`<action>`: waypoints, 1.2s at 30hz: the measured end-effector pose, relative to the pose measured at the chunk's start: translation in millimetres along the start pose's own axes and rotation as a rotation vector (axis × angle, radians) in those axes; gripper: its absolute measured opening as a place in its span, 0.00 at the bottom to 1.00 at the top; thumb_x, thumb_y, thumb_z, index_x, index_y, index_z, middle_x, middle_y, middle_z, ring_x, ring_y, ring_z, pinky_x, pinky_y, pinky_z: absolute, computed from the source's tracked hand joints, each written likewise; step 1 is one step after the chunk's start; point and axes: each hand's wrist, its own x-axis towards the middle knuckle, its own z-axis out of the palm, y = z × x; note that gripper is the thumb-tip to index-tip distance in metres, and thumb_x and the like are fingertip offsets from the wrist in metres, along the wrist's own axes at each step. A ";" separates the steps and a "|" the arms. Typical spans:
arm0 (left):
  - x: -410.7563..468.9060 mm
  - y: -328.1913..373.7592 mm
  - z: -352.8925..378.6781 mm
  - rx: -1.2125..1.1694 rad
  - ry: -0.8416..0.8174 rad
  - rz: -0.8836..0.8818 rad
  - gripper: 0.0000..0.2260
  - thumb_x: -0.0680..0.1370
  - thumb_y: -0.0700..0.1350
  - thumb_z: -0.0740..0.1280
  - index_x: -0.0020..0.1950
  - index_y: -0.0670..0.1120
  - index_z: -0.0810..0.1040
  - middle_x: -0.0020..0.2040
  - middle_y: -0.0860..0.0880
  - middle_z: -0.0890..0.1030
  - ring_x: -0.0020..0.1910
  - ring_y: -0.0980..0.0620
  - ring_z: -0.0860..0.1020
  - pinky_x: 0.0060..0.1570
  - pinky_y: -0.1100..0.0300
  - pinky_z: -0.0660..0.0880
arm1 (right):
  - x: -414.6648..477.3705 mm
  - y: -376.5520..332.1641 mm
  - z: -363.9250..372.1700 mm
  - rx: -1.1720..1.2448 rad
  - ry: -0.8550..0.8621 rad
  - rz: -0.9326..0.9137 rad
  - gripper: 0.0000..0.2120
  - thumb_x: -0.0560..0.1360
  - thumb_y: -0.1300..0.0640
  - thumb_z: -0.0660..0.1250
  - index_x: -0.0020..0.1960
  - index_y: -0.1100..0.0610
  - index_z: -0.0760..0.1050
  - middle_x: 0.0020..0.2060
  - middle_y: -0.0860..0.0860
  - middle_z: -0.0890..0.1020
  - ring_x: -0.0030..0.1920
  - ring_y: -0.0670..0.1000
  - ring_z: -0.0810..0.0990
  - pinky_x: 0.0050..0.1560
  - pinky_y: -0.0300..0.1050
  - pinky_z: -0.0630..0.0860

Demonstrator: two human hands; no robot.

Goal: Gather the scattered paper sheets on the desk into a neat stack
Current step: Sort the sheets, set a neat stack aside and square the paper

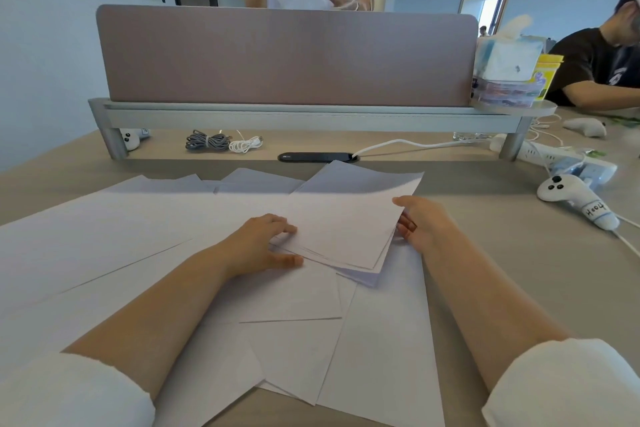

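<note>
Gripping the right edge of a small bundle of white paper sheets (346, 218), the right hand (420, 224) has its thumb on top of the bundle and its fingers (407, 229) curled underneath, closed on the paper. The bundle's far end lifts off the worktop and bends slightly upward. The left hand (263, 243) lies flat and spread at the bundle's left edge, its fingers (284, 229) touching the paper and pressing down on the sheet below without pinching anything. Both forearms are bare, with rolled white sleeves (561, 385) at the bottom corners of the view.

Under and around the bundle, loose white paper sheets (104, 236) lie scattered and overlapping at different angles, covering most of the near half of the pale wood-coloured worktop (519, 270), from the left edge to just beneath the right forearm.

Beyond the papers, a black oval cable port (317, 157) sits in the worktop, with a white cable running out of it to the right. A coiled grey cable (206, 141) and a coiled white cable (244, 144) lie under a grey metal shelf (311, 118) carrying a mauve fabric divider panel (287, 55). A white handheld controller (575, 199) rests to the right, well apart from the papers. A tissue box (505, 59) stands on the shelf's right end.
</note>
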 end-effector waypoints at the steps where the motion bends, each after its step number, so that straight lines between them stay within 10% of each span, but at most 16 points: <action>1: 0.0 -0.1 0.0 -0.001 -0.001 0.002 0.30 0.72 0.60 0.67 0.72 0.54 0.65 0.75 0.51 0.61 0.73 0.52 0.59 0.71 0.58 0.55 | 3.9 0.4 -1.2 -0.016 0.012 -0.001 0.06 0.74 0.61 0.67 0.40 0.57 0.72 0.32 0.53 0.72 0.25 0.47 0.70 0.19 0.33 0.69; 7: 1.2 -2.8 3.4 -0.014 0.025 -0.019 0.30 0.72 0.60 0.68 0.71 0.56 0.66 0.76 0.49 0.57 0.75 0.50 0.55 0.72 0.56 0.54 | 10.7 6.0 2.7 -0.022 -0.056 -0.146 0.25 0.73 0.66 0.68 0.67 0.57 0.62 0.48 0.56 0.76 0.47 0.56 0.78 0.49 0.50 0.77; 12: 3.8 -7.3 6.0 0.007 0.030 -0.071 0.38 0.66 0.68 0.67 0.73 0.59 0.61 0.78 0.49 0.50 0.77 0.48 0.48 0.75 0.49 0.49 | 1.1 16.8 13.6 -0.032 -0.098 -0.050 0.08 0.77 0.65 0.63 0.55 0.63 0.71 0.37 0.56 0.77 0.35 0.55 0.78 0.29 0.45 0.77; 17: 2.0 -6.7 5.1 0.028 0.022 -0.121 0.46 0.68 0.67 0.66 0.77 0.51 0.47 0.78 0.51 0.50 0.77 0.51 0.50 0.74 0.44 0.47 | 9.3 10.1 9.9 -0.064 0.052 -0.190 0.08 0.74 0.69 0.58 0.51 0.70 0.72 0.50 0.66 0.79 0.49 0.63 0.80 0.51 0.62 0.78; 26: 2.2 -5.4 5.6 0.077 0.003 -0.133 0.40 0.73 0.64 0.64 0.77 0.47 0.53 0.78 0.49 0.51 0.77 0.51 0.48 0.74 0.47 0.45 | -33.2 -25.0 6.9 0.609 -0.523 -0.288 0.11 0.75 0.57 0.60 0.56 0.59 0.74 0.43 0.53 0.83 0.45 0.53 0.82 0.49 0.48 0.81; 29: -2.2 -2.5 -2.9 -0.227 0.062 -0.121 0.32 0.72 0.57 0.68 0.73 0.47 0.63 0.74 0.46 0.63 0.72 0.47 0.64 0.70 0.53 0.60 | -43.5 -28.2 22.6 0.667 -0.652 -0.318 0.11 0.80 0.61 0.52 0.49 0.58 0.73 0.33 0.50 0.84 0.34 0.48 0.84 0.38 0.41 0.81; 32: -14.8 1.4 -29.1 -0.924 0.292 -0.190 0.12 0.78 0.48 0.63 0.61 0.47 0.71 0.64 0.47 0.72 0.47 0.54 0.79 0.44 0.68 0.78 | -48.7 -16.0 42.1 0.618 -0.722 -0.287 0.14 0.79 0.64 0.51 0.47 0.59 0.75 0.33 0.51 0.85 0.33 0.48 0.84 0.35 0.41 0.81; 36: -27.7 -25.0 -61.7 -1.495 -0.016 -0.168 0.36 0.78 0.66 0.45 0.55 0.40 0.81 0.55 0.42 0.80 0.39 0.50 0.84 0.39 0.60 0.80 | -50.9 -8.0 53.9 0.549 -0.833 -0.236 0.15 0.71 0.63 0.58 0.43 0.55 0.83 0.36 0.52 0.85 0.36 0.51 0.83 0.41 0.46 0.81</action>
